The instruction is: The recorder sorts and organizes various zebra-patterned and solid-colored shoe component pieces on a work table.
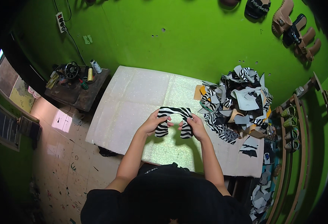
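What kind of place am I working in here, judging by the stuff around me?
Probably a small shoemaking workshop: sandals are up on the green wall, cut scraps are heaped on the table, and thread spools stand on a darker side table.

A black shirt (160,196) with short sleeves (100,198) and a small pale print (151,170).

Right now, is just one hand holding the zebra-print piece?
No, the left hand grips one side of the zebra-print piece and the right hand grips the other.
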`<state>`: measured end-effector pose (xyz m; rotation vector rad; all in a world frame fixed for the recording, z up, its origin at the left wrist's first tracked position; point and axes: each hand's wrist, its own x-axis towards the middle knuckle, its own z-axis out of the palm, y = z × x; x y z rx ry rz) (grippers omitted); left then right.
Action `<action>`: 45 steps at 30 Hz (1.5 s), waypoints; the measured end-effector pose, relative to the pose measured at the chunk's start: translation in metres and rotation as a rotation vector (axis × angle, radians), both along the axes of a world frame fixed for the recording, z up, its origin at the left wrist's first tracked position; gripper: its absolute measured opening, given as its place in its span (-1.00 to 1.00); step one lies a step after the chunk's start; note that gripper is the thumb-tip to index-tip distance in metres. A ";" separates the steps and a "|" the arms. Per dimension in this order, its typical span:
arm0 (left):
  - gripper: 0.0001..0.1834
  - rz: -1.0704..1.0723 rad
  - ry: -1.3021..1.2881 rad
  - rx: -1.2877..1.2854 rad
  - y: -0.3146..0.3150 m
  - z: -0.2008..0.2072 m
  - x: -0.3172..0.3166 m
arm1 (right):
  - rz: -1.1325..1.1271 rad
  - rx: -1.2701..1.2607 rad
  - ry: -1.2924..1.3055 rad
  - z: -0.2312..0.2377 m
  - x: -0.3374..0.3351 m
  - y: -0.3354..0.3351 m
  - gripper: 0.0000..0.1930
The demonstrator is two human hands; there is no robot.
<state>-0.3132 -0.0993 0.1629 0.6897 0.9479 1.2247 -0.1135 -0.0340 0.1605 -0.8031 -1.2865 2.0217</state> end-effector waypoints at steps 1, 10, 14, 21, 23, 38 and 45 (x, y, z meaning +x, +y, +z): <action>-0.70 -0.003 -0.001 -0.002 -0.001 -0.003 -0.006 | -0.004 0.013 0.015 -0.004 -0.006 0.001 -0.78; -0.62 -0.061 -0.074 0.094 -0.001 -0.017 -0.062 | -0.055 0.019 0.007 -0.011 -0.051 -0.002 -0.77; -0.61 -0.071 -0.055 0.072 0.000 -0.020 -0.079 | -0.053 -0.022 0.019 -0.017 -0.064 0.002 -0.73; -0.56 -0.046 -0.076 -0.045 0.008 -0.025 -0.101 | -0.133 0.041 -0.142 -0.030 -0.089 0.013 -0.72; -0.53 -0.068 -0.114 -0.086 0.013 -0.033 -0.107 | -0.173 0.029 -0.144 -0.041 -0.098 0.017 -0.73; -0.54 0.054 0.190 -0.165 0.059 -0.098 -0.211 | -0.202 0.099 -0.453 -0.116 -0.215 0.095 -0.77; -0.58 0.298 0.642 -0.169 0.129 -0.161 -0.295 | -0.289 0.340 -0.689 -0.145 -0.312 0.162 -0.72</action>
